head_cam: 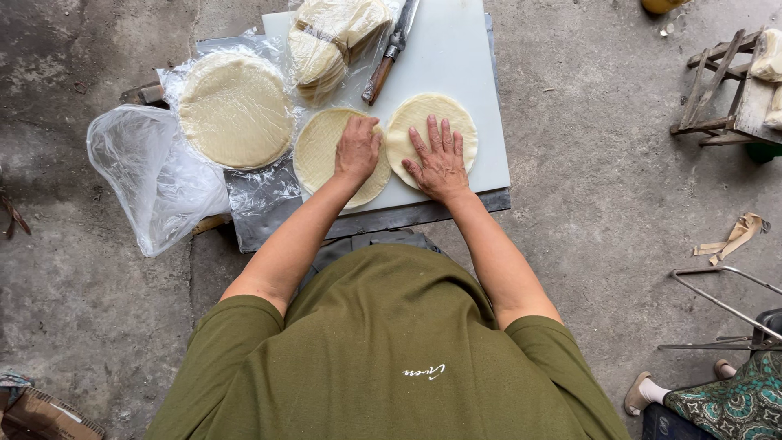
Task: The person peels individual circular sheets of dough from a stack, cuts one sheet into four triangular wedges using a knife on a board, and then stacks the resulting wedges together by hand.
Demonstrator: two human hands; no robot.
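Two thin pale round dough sheets lie side by side on a white cutting board (464,49). My left hand (357,149) rests with curled fingers on the left sheet (314,151). My right hand (441,160) lies flat with spread fingers on the right sheet (432,114). Neither hand grips anything. The two sheets overlap slightly between my hands.
A stack of round sheets (235,110) sits on clear plastic at the left, beside an empty plastic bag (155,179). A bundled stack of folded sheets (330,41) and a wooden-handled knife (389,57) lie at the board's far side. A wooden stool (725,90) stands at right; another person's foot (643,393) lower right.
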